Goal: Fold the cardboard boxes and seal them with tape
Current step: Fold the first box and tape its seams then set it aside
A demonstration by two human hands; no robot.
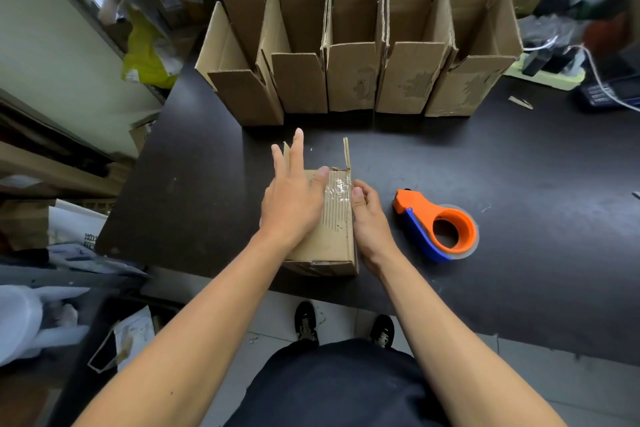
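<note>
Box in work (334,232): lies near the counter's near edge, flaps at its far end standing open, clear tape (338,190) on its top.
Left hand (292,203): flat on the box top, fingers spread and straight.
Right hand (369,215): fingers curled against the box's right side.
Tape dispenser (438,224): orange and blue, lying on the counter (519,184) just right of the box.
Far row (356,55): five open boxes standing side by side.
</note>
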